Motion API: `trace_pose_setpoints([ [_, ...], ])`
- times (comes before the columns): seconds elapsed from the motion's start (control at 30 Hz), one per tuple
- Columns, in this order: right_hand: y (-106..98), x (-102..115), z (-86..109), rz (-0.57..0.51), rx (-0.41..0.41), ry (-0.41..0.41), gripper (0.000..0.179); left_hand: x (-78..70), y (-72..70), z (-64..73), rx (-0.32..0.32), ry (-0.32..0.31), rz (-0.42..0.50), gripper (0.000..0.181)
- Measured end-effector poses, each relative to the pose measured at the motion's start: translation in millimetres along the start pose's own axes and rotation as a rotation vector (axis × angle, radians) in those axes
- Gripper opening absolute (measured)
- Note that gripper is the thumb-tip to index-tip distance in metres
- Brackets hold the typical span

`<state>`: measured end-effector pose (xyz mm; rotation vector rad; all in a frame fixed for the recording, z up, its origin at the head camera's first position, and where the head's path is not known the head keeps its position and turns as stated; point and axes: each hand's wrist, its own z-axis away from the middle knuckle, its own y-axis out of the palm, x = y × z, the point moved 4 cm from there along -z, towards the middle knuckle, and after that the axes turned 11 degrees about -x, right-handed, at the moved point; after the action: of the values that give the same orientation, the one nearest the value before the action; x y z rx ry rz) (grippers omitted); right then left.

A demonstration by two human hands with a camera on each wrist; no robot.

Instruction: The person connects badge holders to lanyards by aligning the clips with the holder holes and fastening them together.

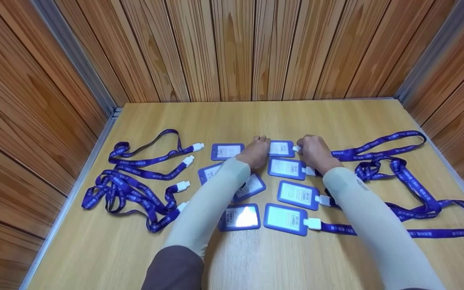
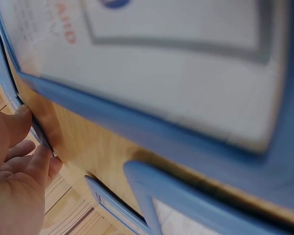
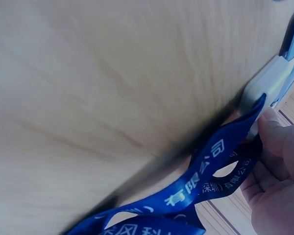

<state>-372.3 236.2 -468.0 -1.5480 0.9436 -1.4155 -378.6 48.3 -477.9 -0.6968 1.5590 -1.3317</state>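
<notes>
At the far end of the right-hand column lies a blue-framed card holder (image 1: pixel 281 149). My left hand (image 1: pixel 255 152) pinches its left edge; in the left wrist view thumb and fingers of that hand (image 2: pixel 19 166) meet on a thin blue frame. At the holder's right end is a white clip (image 1: pixel 297 148), joined to a blue lanyard (image 1: pixel 346 154). My right hand (image 1: pixel 316 152) grips there; the right wrist view has the thumb against the white clip (image 3: pixel 264 81) and the printed strap (image 3: pixel 201 176) running past the fingers. The right fingertips are partly hidden in the head view.
Below it, several holders (image 1: pixel 287 168) with clips and lanyards lie in a column. Left of them are holders without straps (image 1: pixel 240 217), partly under my left forearm. Loose lanyards (image 1: pixel 131 189) with white clips lie tangled at left. Wooden walls (image 1: pixel 232 48) enclose the table (image 1: pixel 256 257).
</notes>
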Motion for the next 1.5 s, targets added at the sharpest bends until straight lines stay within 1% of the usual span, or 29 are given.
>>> trace_pose_setpoints([
  [0.1, 0.7, -0.5, 0.2, -0.008, 0.005, -0.005, 0.034, 0.7, 0.7, 0.3, 0.015, -0.009, 0.008, 0.053],
  [0.27, 1.7, -0.7, -0.8, -0.003, 0.003, -0.017, 0.035, -0.1, 0.4, 0.5, 0.014, 0.003, -0.002, 0.052],
  [0.37, 1.6, -0.5, -1.1, -0.005, 0.002, -0.028, 0.035, -0.6, -0.4, 0.7, 0.017, -0.004, -0.009, 0.052],
  [0.47, 1.1, -0.9, -0.6, -0.023, 0.006, -0.019, 0.036, -0.9, -0.8, 0.5, 0.016, -0.006, -0.011, 0.053],
  [0.57, 1.0, -0.9, 0.1, -0.047, 0.013, 0.001, 0.037, -1.5, -0.8, 0.7, 0.012, 0.006, -0.008, 0.053],
  [0.63, 1.6, 0.0, 0.4, -0.05, 0.019, -0.003, 0.037, -1.4, -0.1, 1.7, 0.011, 0.005, -0.002, 0.053],
  [0.7, 1.0, 1.6, 0.0, -0.057, 0.017, -0.023, 0.037, -1.6, -0.9, 1.2, -0.003, 0.027, -0.024, 0.052],
  [0.87, -0.4, 4.6, 0.5, -0.051, -0.008, -0.088, 0.033, -1.8, -3.3, 0.5, -0.031, 0.05, -0.065, 0.051],
  [1.0, -0.6, 4.6, 2.6, -0.01, -0.009, -0.119, 0.029, -1.6, -2.9, 1.0, 0.014, 0.013, -0.032, 0.056],
  [1.07, -0.7, 4.4, 3.8, 0.004, 0.0, -0.119, 0.029, -1.8, -3.0, 2.2, 0.04, -0.004, -0.011, 0.058],
  [1.17, -1.7, 3.8, 4.7, 0.016, 0.007, -0.104, 0.033, -2.3, -4.7, 3.3, 0.059, -0.031, 0.032, 0.06],
  [1.27, -3.2, 3.2, 4.8, 0.016, 0.003, -0.089, 0.035, -3.0, -6.6, 3.8, 0.066, -0.045, 0.072, 0.063],
  [1.3, -3.5, 3.4, 4.7, 0.021, 0.0, -0.096, 0.035, -2.8, -6.9, 4.0, 0.07, -0.052, 0.083, 0.064],
  [1.4, -4.0, 3.6, 4.7, 0.035, -0.008, -0.114, 0.034, -2.4, -7.2, 4.5, 0.073, -0.056, 0.087, 0.066],
  [1.5, -4.0, 3.2, 4.9, 0.048, -0.009, -0.115, 0.034, -2.1, -7.5, 5.2, 0.067, -0.054, 0.083, 0.065],
])
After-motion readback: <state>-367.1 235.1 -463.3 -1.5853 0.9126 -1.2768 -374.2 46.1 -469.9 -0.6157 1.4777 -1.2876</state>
